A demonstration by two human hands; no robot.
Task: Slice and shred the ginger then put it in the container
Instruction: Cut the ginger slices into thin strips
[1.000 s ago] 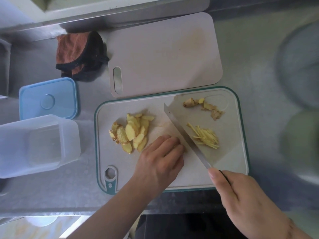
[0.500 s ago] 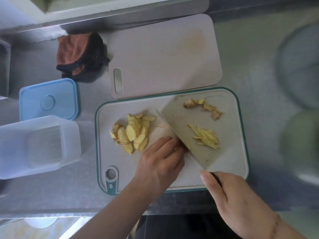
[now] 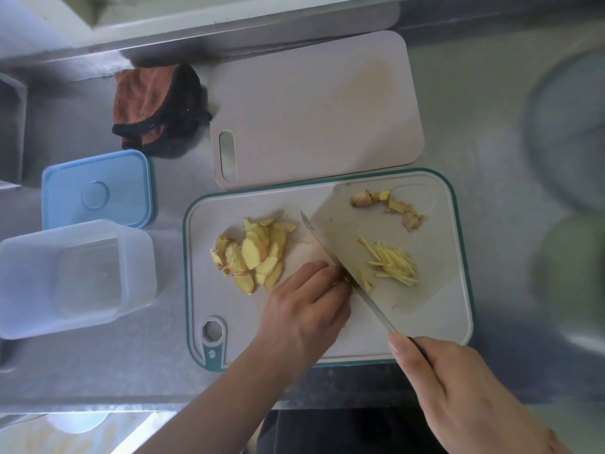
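Head view: teal-rimmed cutting board [image 3: 458, 257] lies on the steel bench [image 3: 163, 371], near centre. Left hand [image 3: 304, 309] rests knuckles-up on the board, fingers [image 3: 330, 280] curled down onto a small stack of ginger slices that is mostly hidden under them; only a sliver shows at the fingertips. Right hand [image 3: 458, 394] grips the dark handle of the knife [image 3: 340, 263], thumb along the top, fingers wrapped round it. Blade runs diagonally far-left from the handle, its flat side touching the left fingertips, edge down on the board. A few fresh strips lie just right of the blade. Pile of ginger slices [image 3: 255, 253] sits left of the blade, just beside the left hand on its far-left side. Heap of ginger shreds [image 3: 393, 263] lies right of the blade, apart from both hands. Ginger peel scraps [image 3: 389, 204] at the board's far right. Clear container [image 3: 75, 276] stands open on the bench, left of the board, well apart from the hands. Blue lid [image 3: 96, 188] lies flat just beyond it. Second plain board [image 3: 314, 109] lies beyond the teal one, touching its far edge. Orange-black cloth [image 3: 157, 106] bunched at far left of that board.
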